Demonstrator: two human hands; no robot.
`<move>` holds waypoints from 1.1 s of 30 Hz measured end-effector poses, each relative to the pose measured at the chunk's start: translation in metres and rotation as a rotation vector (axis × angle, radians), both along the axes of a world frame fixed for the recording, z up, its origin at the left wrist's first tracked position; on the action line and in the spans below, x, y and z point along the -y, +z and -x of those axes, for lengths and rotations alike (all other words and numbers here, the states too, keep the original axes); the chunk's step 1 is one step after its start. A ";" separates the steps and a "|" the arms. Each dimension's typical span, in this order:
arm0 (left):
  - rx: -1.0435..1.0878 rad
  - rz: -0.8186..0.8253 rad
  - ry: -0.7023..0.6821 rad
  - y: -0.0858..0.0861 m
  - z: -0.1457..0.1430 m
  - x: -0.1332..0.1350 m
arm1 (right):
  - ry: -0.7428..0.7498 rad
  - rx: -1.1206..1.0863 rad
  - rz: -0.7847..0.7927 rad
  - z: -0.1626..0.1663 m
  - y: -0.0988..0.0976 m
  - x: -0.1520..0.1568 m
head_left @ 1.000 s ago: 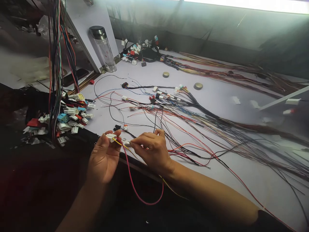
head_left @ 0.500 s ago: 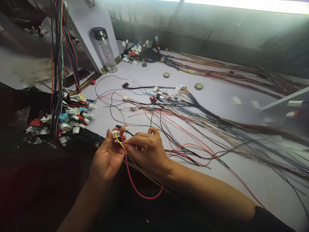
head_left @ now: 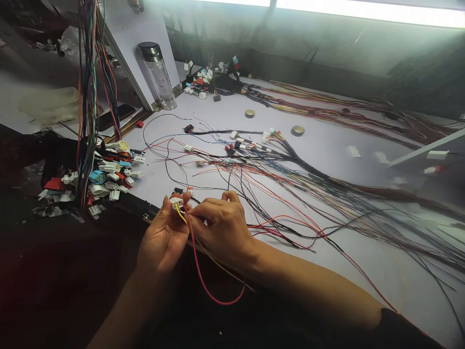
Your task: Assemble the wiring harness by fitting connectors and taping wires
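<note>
I see the white table (head_left: 327,145) spread with a loose wire harness (head_left: 290,169), and everything close in sits at its near edge. There my left hand (head_left: 163,240) pinches a small white connector (head_left: 176,202) between thumb and fingertips, and my right hand (head_left: 220,228), just beside it, grips the wire ends where the yellow wire (head_left: 179,213) and red wire (head_left: 198,271) enter it. I judge this a terminal-seating step; the next move calls for a straight, firm push.

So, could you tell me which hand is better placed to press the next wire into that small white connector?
Probably the right hand: its fingertips pinch at the wires just behind the white connector, which the left hand holds upright, so the left is occupied steadying it.
</note>
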State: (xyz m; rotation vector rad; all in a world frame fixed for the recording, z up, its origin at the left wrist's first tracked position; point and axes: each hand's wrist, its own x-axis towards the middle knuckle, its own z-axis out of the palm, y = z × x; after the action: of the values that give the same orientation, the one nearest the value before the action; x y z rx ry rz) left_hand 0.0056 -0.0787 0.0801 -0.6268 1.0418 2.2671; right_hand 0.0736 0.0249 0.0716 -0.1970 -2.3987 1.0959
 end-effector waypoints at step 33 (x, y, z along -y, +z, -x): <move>-0.171 -0.045 -0.003 -0.021 0.001 0.004 | 0.075 0.089 0.902 -0.009 0.005 0.003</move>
State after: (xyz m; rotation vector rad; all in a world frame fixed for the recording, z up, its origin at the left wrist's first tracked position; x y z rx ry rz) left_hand 0.0050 -0.0822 0.0595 -0.4187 1.0670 2.3677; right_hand 0.0824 0.0222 0.0771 -0.4558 -1.8180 2.1692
